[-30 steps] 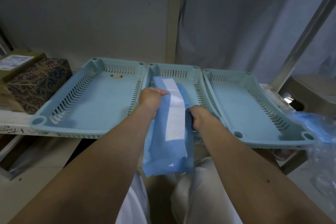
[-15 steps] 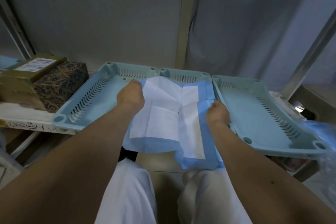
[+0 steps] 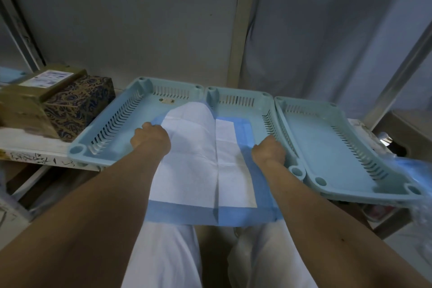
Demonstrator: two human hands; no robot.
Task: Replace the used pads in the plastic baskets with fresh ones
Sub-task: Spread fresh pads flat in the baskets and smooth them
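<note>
pad (image 3: 201, 170): unfolded, draped over middle basket (image 3: 238, 100), near edge hanging off
left hand (image 3: 150, 140): gripping pad's left edge
right hand (image 3: 268, 153): gripping pad's right edge

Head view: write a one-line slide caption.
Both hands, left hand and right hand, grip an unfolded blue-edged pad over the pale-blue baskets.

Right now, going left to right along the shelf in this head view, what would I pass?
Labelled box → patterned box → left basket → pad, held by both hands → right basket → clear plastic bag.
</note>
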